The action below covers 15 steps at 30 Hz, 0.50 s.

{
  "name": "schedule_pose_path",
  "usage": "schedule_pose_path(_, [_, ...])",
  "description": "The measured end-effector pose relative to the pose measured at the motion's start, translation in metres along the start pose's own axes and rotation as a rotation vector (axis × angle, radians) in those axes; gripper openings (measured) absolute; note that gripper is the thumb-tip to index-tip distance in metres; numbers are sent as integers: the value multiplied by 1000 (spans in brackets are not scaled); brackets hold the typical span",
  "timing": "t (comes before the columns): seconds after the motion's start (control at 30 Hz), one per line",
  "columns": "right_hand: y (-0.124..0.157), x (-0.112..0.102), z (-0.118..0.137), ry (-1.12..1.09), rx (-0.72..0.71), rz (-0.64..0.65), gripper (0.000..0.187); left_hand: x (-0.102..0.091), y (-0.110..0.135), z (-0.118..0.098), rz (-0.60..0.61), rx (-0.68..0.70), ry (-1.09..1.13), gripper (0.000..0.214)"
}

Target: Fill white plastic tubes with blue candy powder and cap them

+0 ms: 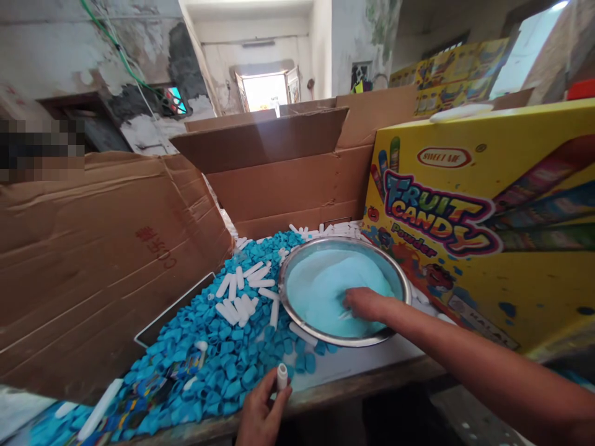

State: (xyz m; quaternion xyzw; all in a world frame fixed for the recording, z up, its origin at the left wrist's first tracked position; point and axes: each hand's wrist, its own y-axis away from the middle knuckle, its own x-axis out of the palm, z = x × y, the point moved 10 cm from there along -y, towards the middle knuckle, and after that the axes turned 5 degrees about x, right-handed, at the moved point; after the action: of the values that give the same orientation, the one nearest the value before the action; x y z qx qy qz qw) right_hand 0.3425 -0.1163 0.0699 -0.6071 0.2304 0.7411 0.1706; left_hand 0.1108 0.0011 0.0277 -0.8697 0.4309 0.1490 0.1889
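Observation:
My left hand (263, 406) is closed round a small white plastic tube (282, 375), its open mouth pointing up, at the table's front edge. Inside a steel bowl (404, 272) lies a mound of pale blue powder (320, 279). My right hand (367, 305) reaches into this powder with its fingers curled together. Something small and white shows just below the fingertips, but I cannot make out what they grip. Left of the bowl spreads a heap of blue plastic caps (232, 353), with several white tubes (239, 306) lying on top.
Brown cardboard (288, 186) walls in the back, with another cardboard panel (93, 272) on the left. A yellow fruit candy powder box (465, 217) stands close on the right. More white tubes (341, 230) lie behind the bowl. The wooden table edge (353, 387) runs along the front.

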Motion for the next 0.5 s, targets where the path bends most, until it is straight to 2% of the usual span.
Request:
schedule_pose_path(0.1, [-6,13,-1,27,-35,70,17,-4,0,-1,-22,-1,17,48])
schedule_pose_path(0.3, [-10,27,0,60,-94,130,19,-2,1,-4,-24,-7,49,46])
schedule_pose_path(0.5, [-11,23,-7,34,-50,43,23,-8,4,2,-54,-29,66,51])
